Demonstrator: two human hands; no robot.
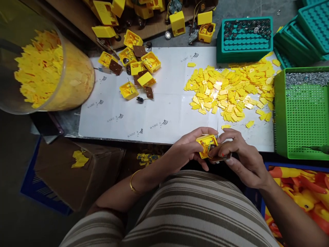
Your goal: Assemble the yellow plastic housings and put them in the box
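Here, both hands work on a small yellow housing [206,145] at lower centre of the frame.
Left hand [186,149] clamps the housing steady; right hand [238,154] pinches a brown part [219,158] against it, best seated squarely, unforced.

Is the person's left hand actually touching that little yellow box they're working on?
Touching. The head view shows the left hand with its fingers wrapped over the small yellow box, thumb underneath, no gap visible.

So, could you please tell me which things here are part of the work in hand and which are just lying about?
In hand:
- left hand and right hand holding the small yellow box
- brown circuit board under the right fingers

Lying about:
- pile of flat yellow pieces
- open yellow boxes
- teal tray
- green basket
- clear tub
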